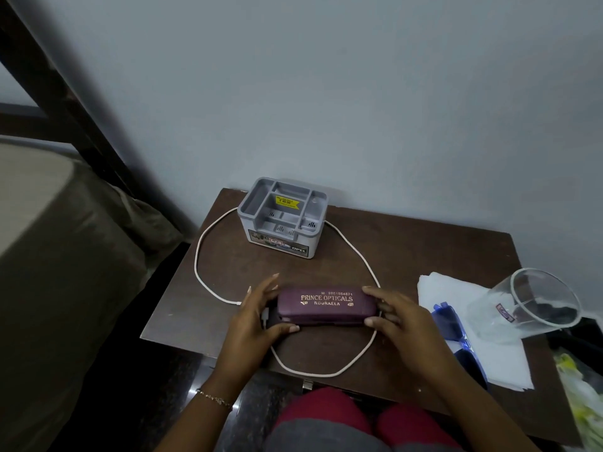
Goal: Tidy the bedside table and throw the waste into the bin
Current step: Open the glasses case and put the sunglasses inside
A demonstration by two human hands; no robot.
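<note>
Maroon hard-shell spectacle case [324, 305] stamped "Prince Opticals" sat near the front of the dark wooden bedside table [424, 256], inside the loop of a white charging cable [199, 256]. The head view didn't show whether it rested on the wood or was just lifted. The left hand [257, 321] gripped its left end, thumb at the near edge & fingers over the far side. The right hand [398, 321] grasped the right end likewise. Behind stood a grey plastic compartment organiser [282, 220]. To the right lay white tissue paper [437, 288] w/ blue-framed sunglasses [452, 324] on it & a clear glass tumbler [528, 305] tipped on its side. Judgement: the case was prob. being readied for the sunglasses or for putting away. That was best done w/ a level two-handed lift, kept clear of the cable by the case's right end so the loop didn't drag. The tumbler nearby could roll if knocked.
</note>
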